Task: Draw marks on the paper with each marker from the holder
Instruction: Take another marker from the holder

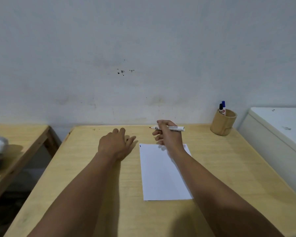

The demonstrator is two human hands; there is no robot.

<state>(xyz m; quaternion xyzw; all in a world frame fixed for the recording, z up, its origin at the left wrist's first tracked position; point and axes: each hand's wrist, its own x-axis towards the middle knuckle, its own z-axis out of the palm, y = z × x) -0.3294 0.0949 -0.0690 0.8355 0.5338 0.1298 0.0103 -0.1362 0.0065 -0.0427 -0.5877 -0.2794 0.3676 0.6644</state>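
My right hand (168, 134) has the red-tipped marker (167, 128) pinched between thumb and forefinger, the other fingers loosely curled below it, and it hovers over the far edge of the paper (162, 173). The marker lies almost level, its long axis running left to right across the desk, uncapped red tip pointing left toward my other hand and its white tail pointing right toward the holder (223, 123). That is the relation that matters: the tip is off the sheet and sideways to it, and the paper lies below and toward me from my fingers, so I judge I must tilt the tip down and draw the hand back a little before any mark can be made. The sheet lies flat on the wooden desk (96, 194), long side running away from me, with a small dark mark at its far left corner and what may be a faint reddish one near the far right corner, half hidden by my wrist. My left hand (115, 144) rests palm down on the desk just left of the paper, fingers spread and holding nothing; the right is plainly the nearer one to the sheet. The holder stands well off at the far right corner with a blue marker (223, 106) and a black marker (221, 108) upright in it
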